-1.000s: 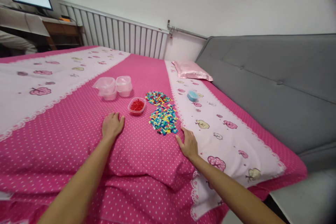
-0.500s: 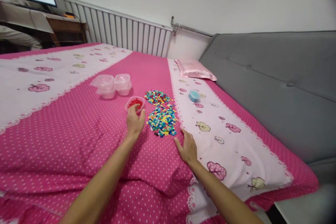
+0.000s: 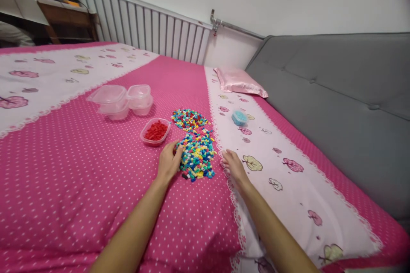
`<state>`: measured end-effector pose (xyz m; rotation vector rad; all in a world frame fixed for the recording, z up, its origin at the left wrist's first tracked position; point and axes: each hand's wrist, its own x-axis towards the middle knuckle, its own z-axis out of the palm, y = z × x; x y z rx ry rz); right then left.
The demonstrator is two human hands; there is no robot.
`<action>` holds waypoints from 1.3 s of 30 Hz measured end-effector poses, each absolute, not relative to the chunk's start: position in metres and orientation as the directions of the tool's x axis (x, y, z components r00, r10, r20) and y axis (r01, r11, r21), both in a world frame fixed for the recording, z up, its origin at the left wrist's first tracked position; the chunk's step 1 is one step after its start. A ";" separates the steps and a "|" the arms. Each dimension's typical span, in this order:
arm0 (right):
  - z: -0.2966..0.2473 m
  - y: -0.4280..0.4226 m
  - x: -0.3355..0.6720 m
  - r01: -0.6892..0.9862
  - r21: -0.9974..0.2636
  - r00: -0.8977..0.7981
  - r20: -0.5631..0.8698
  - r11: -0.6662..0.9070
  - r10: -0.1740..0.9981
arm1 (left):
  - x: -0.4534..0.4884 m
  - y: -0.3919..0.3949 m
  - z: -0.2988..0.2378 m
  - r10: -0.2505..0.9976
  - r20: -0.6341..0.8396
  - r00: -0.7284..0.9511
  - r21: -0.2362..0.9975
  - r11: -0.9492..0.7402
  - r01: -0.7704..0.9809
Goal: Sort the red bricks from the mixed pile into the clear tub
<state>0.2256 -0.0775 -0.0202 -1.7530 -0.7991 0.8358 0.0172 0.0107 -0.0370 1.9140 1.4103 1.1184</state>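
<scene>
A heap of small multicoloured beads (image 3: 196, 153) lies on the pink dotted bedspread (image 3: 80, 166), with a second smaller heap (image 3: 188, 118) just behind it. My left hand (image 3: 169, 162) rests at the near heap's left edge, fingers loosely bent, tips touching the beads. Its palm shows nothing held. My right hand (image 3: 234, 166) lies flat and open on the bedspread, just right of the heap and apart from it. A small clear tub of red beads (image 3: 155, 131) stands left of the heaps.
Two empty clear tubs with lids (image 3: 120, 100) stand further back left. A small tub of blue beads (image 3: 239, 117) sits on the white floral strip. A pink pillow (image 3: 240, 82), a grey padded headboard (image 3: 336, 94) and a radiator (image 3: 144, 30) border the bed.
My left hand moved right from the bare bedspread to the red tub, then down to the near heap's edge. My right hand slid slightly forward. The camera tilted down.
</scene>
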 end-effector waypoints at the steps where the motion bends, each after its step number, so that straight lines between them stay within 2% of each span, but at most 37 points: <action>1: -0.011 -0.063 0.227 0.190 -0.939 0.513 -0.156 -0.288 0.844 | 0.018 0.014 -0.037 0.944 0.303 0.129 0.786 -0.325 0.526; 6: 0.033 0.016 0.215 0.398 -0.904 0.355 -0.003 -0.155 0.935 | 0.026 0.029 -0.036 0.947 0.255 0.194 0.755 -0.320 0.572; 10: 0.043 0.068 0.193 0.398 -0.913 0.219 0.000 -0.090 0.976 | 0.031 0.037 -0.034 0.958 0.229 0.175 0.742 -0.288 0.606; 12: 0.037 0.084 0.187 0.462 -0.885 0.131 -0.004 -0.064 0.991 | 0.031 0.037 -0.035 0.963 0.223 0.152 0.747 -0.269 0.608; 18: 0.005 0.102 0.184 0.772 -0.635 0.070 0.090 0.003 0.994 | 0.029 0.031 -0.040 0.961 0.236 0.146 0.756 -0.276 0.594; 21: -0.004 0.105 0.182 0.857 -0.511 0.008 0.159 0.075 0.987 | 0.031 0.028 -0.040 0.956 0.246 0.158 0.750 -0.291 0.594; 24: -0.008 0.109 0.182 0.881 -0.452 -0.073 0.171 0.144 0.983 | 0.031 0.025 -0.039 0.952 0.247 0.179 0.750 -0.305 0.587; 29: -0.013 0.114 0.196 0.850 -0.485 -0.163 0.129 0.206 0.978 | 0.027 0.018 -0.041 0.941 0.254 0.224 0.733 -0.339 0.590; 33: -0.014 0.116 0.208 0.761 -0.619 -0.201 0.058 0.194 0.978 | 0.024 0.015 -0.041 0.935 0.247 0.255 0.733 -0.352 0.581; 36: -0.015 0.116 0.212 0.685 -0.705 -0.206 0.056 0.185 0.977 | 0.024 0.014 -0.041 0.935 0.245 0.255 0.739 -0.351 0.575; 39: -0.013 0.114 0.214 0.684 -0.703 -0.208 0.065 0.193 0.976 | 0.024 0.014 -0.041 0.934 0.253 0.252 0.746 -0.354 0.564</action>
